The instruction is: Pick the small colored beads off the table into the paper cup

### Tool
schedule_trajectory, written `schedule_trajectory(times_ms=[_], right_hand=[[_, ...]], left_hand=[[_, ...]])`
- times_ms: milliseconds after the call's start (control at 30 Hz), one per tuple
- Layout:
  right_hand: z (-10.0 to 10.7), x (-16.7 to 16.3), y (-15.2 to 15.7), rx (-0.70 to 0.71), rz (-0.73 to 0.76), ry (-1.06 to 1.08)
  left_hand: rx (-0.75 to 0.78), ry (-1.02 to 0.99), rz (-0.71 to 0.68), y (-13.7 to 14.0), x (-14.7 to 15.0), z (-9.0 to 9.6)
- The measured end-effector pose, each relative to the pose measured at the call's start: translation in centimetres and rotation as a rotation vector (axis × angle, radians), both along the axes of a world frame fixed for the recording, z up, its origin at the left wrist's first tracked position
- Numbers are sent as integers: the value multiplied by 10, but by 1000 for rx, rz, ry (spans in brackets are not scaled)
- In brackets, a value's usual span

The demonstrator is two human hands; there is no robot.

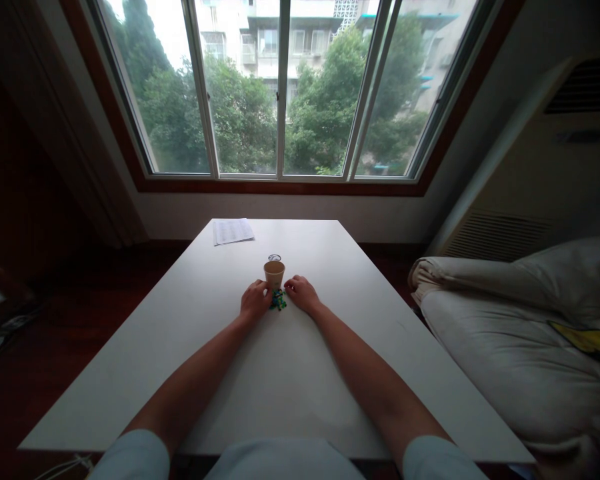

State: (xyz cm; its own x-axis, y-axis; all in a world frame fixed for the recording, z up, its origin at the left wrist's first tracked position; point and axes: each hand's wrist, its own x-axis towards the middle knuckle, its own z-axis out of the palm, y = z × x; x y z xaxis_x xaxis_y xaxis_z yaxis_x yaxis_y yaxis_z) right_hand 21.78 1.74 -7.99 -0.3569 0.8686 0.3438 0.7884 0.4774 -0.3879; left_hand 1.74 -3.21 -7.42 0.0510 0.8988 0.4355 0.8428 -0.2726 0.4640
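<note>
A brown paper cup (pixel 275 275) stands upright near the middle of the white table (pixel 280 380). Just in front of it lies a small pile of green, blue and dark pieces (pixel 279 300), too small to name for certain. My left hand (pixel 256 299) rests at the left of the cup and pile, fingers curled in. On the other side, my right hand (pixel 303 294) is bent with its fingertips drawn together close to the cup's lower right. Whatever either hand may pinch is too small to make out. Behind the cup is a small round dark-rimmed item (pixel 275 257).
Printed sheets of paper (pixel 233 231) lie at the table's far left corner. A cream padded seat (pixel 505 347) is along the right side, with a yellow and black item (pixel 587 341) on it. Beyond the table is a wide window (pixel 280 93).
</note>
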Motion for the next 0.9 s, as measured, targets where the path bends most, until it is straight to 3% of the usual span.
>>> schedule_trajectory(times_ms=[167,900], right_hand=[[3,-2,-3,-12,13,-13],[2,-6,-4,22,70,-27]], left_hand=[[-53,-2,31,2,-2,-4],[-81,68,-94,1,-2,-2]])
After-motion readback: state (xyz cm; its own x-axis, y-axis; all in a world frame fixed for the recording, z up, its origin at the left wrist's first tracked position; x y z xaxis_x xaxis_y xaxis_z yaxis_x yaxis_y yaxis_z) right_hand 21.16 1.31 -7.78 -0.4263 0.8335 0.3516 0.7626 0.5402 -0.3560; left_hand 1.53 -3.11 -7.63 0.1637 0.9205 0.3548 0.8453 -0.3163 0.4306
